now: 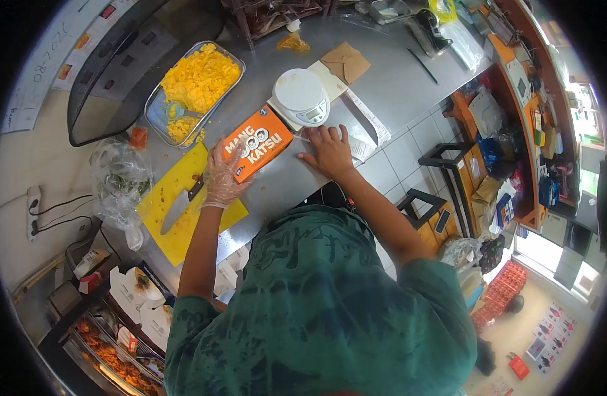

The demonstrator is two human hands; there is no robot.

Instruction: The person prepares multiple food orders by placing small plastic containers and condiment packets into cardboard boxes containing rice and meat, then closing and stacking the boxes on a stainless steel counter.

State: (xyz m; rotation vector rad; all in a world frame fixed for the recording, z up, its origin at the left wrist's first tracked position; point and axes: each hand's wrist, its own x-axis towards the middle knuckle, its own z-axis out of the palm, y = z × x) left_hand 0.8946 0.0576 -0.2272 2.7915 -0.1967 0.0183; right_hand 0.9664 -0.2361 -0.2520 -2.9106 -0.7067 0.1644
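Note:
My left hand (221, 173), in a clear plastic glove, grips the near left end of a closed orange cardboard food box (271, 129) that bears printed writing. Bare, with its fingers spread, my right hand (330, 151) rests at the counter's front beside a printed paper strip (361, 148). Just beyond it stands a round white digital kitchen scale (297, 89), its platform bare. Left of the box, a kitchen knife (177, 210) lies on a yellow cutting board (167, 240). Part of the board is behind my left hand and forearm.
A metal tray (242, 69) of what looks like scrambled egg (199, 79) stands behind the board, with a small cup (174, 110) in it. Clear plastic bags (122, 183) lie at the left. A brown paper envelope (346, 62) is beyond the scale. Stools (424, 213) stand at the right.

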